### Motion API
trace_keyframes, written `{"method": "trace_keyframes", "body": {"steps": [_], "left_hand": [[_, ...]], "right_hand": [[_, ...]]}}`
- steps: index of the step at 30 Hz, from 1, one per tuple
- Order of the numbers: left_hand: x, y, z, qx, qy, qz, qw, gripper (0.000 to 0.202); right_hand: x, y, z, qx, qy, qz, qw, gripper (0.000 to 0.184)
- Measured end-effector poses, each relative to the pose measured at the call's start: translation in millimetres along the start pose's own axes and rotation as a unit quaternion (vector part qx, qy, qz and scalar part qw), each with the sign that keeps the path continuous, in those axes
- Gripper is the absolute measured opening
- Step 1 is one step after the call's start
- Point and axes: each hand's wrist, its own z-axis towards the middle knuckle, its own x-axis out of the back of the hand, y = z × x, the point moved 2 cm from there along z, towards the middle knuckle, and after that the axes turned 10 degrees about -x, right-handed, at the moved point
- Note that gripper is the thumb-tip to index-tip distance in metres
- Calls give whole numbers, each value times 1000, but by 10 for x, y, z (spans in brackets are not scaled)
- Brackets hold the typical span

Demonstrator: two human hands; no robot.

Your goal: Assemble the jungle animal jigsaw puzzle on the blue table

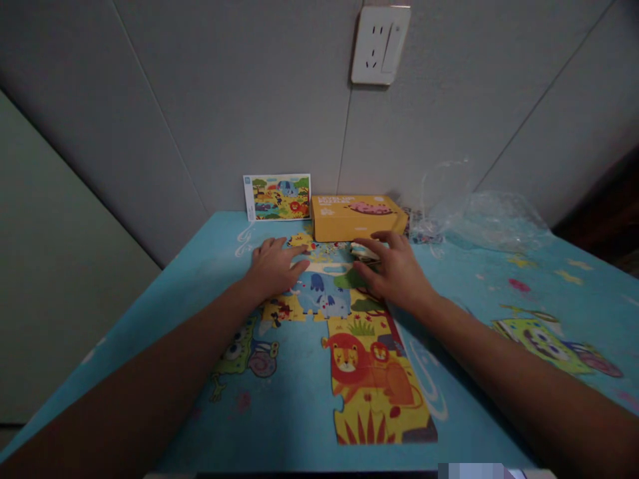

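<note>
A partly joined animal puzzle lies on the blue tablecloth: an elephant section (324, 293) at the top and a lion section (369, 379) running down its right side. My left hand (274, 266) rests at the upper left corner of the elephant section, fingers spread, thumb by its edge. Across from it, my right hand (392, 269) is over the upper right corner with fingers apart. Between its thumb and index finger shows a small pale stack of puzzle pieces (363, 252); whether the fingers touch it I cannot make out. Loose puzzle pieces (327, 251) lie beyond the elephants.
A yellow puzzle box (357, 223) stands at the back against the wall. Left of it leans a picture card (279, 197) with the animal scene. Crumpled clear plastic (494, 219) lies at the back right. A wall socket (381, 45) is above.
</note>
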Motion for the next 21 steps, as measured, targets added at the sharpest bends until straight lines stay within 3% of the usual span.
{"method": "trace_keyframes", "body": {"steps": [5,17,21], "left_hand": [[26,-67,54,16,11,-5,1000,43],[35,-142,114,24,62,14,998,38],[71,-183,101,47,110,20,993,38]], "right_hand": [[-144,187,31,-77,-67,-56,993,49],[-126,133,32,-96,-66,-64,991,44],[-116,124,23,-98,-61,-65,991,44]]}}
